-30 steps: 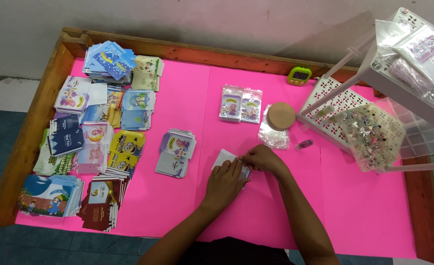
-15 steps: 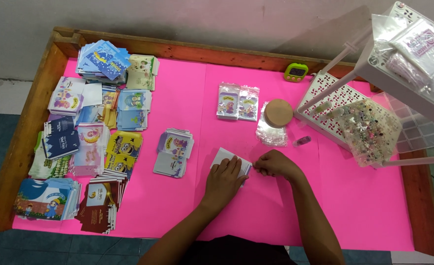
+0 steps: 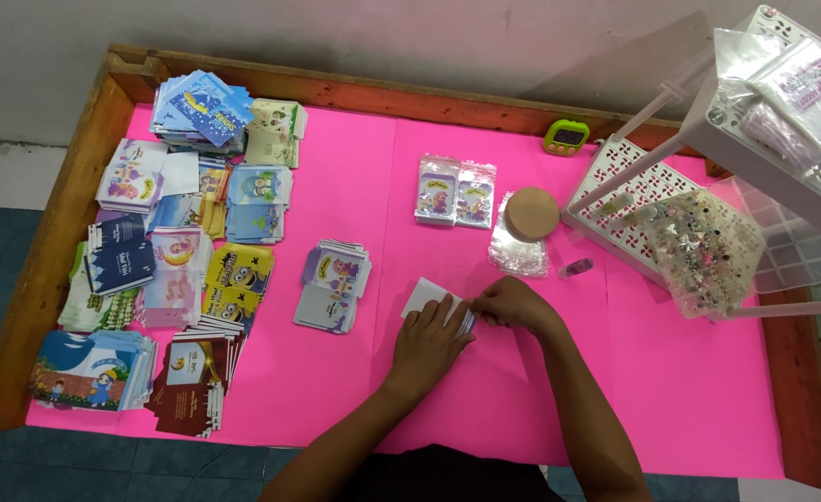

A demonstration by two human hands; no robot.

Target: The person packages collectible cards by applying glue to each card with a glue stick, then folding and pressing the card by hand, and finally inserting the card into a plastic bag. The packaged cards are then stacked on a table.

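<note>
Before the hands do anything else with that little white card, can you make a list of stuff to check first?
1. Left hand lies flat on the white card: ok.
2. Right hand pinches the card's edge: ok.
3. Card lies on the pink sheet, away from the stack of printed cards: ok.
4. Round wooden lid sits on the clear bags, away from the hands: ok.
5. What the card's underside looks like: cannot tell.
</note>
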